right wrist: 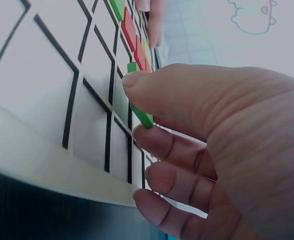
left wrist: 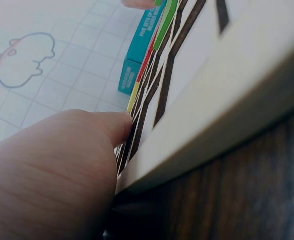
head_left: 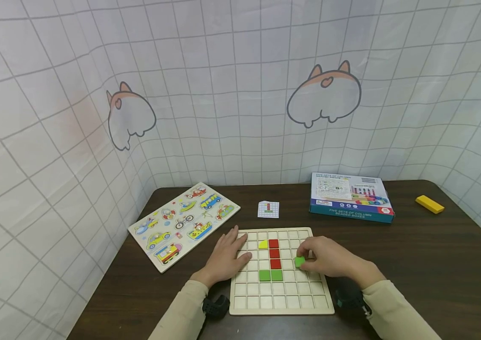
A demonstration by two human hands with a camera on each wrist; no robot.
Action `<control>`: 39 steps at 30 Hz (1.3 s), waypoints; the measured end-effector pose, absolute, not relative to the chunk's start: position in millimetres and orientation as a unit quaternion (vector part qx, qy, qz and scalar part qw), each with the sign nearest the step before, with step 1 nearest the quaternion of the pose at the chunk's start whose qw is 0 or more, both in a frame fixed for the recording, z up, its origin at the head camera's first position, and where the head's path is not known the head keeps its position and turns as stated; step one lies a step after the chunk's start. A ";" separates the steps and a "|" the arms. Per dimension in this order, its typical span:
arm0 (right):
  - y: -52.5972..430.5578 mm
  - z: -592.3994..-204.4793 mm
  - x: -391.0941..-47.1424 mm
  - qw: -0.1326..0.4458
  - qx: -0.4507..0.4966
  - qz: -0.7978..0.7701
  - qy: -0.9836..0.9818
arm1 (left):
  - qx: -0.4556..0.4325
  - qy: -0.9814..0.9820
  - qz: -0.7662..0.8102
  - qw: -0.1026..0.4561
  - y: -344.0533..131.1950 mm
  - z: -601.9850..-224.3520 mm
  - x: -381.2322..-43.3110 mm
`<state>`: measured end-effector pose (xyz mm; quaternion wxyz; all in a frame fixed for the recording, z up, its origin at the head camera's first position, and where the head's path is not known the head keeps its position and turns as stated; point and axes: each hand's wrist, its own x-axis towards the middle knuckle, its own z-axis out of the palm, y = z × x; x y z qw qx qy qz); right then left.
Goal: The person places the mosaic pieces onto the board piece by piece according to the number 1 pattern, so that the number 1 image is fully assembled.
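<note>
A wooden grid board [head_left: 283, 302] lies on the table, holding a column of red square tiles [head_left: 274, 253], a yellow tile with a curved edge [head_left: 263, 244] beside the top one, and two green square tiles [head_left: 270, 275] below. My right hand [head_left: 330, 257] pinches another green tile [head_left: 299, 262] over the board's right part. In the right wrist view this green tile [right wrist: 144, 116] stands tilted between thumb and fingers, close to the grid. My left hand [head_left: 225, 257] rests with fingers spread on the board's left edge; its thumb [left wrist: 119, 125] touches the board in the left wrist view.
Behind the board lies a small pattern card [head_left: 268, 209]. A vehicle picture board [head_left: 181, 226] is at the left, a blue game box [head_left: 351, 197] at the back right, and a yellow block [head_left: 429, 204] farther right. A grid-patterned curtain [head_left: 232, 94] hangs behind the table.
</note>
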<state>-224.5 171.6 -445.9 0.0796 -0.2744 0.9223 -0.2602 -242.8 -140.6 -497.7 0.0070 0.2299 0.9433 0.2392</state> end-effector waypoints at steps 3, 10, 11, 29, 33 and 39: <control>169.0 -445.5 -223.3 0.082 -0.280 -0.261 0.920 | 0.230 0.943 0.239 0.007 -140.6 -497.6 -242.4; 166.3 -448.8 -221.8 0.092 -0.298 -0.268 0.911 | 0.232 0.942 0.242 0.008 -140.8 -497.9 -242.5; 165.9 -449.6 -221.7 0.093 -0.302 -0.268 0.910 | 0.232 0.942 0.242 0.008 -141.0 -498.1 -242.6; 151.6 -454.0 -215.3 0.115 -0.321 -0.298 0.892 | 0.233 0.942 0.242 0.008 -141.0 -498.4 -243.0; 150.1 -454.8 -215.6 0.114 -0.314 -0.293 0.896 | 0.234 0.942 0.243 0.008 -141.0 -498.3 -243.0; 148.0 -456.3 -215.1 0.108 -0.307 -0.282 0.902 | 0.235 0.941 0.242 0.009 -141.4 -498.3 -243.2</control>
